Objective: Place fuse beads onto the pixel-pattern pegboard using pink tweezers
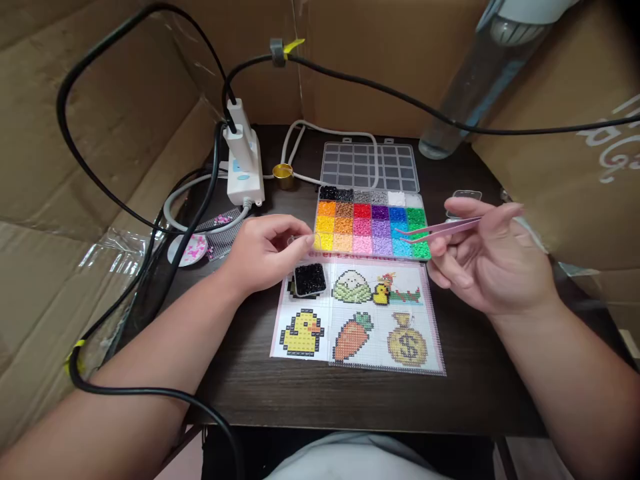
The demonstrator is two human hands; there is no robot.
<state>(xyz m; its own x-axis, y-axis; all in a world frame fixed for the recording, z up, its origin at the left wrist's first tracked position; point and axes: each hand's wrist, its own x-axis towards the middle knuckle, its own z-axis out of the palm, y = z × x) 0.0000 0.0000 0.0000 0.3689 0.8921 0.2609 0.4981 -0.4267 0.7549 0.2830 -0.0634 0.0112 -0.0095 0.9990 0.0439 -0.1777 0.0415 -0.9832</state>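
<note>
My left hand [267, 253] pinches the raised clear lid [316, 241] of a small box of black beads [310, 279]. That box rests on the upper left of a pattern sheet [327, 333] printed with pixel pictures, among them a duck, a carrot and a money bag. Pink tweezers [440, 231] are held in my right hand [500, 257], tips apart and pointing left over the bead box. Nothing shows between the tips. The open bead box [373, 223] has many compartments sorted by colour and stands just behind the sheet.
A white power strip [245, 167] with black cables [187, 227] stands at the left. Near it lie a pegboard [225, 233] and a round dish of pink beads [189, 249]. A gold cup [283, 175] sits behind. Cardboard walls [370, 60] surround the dark table [400, 407].
</note>
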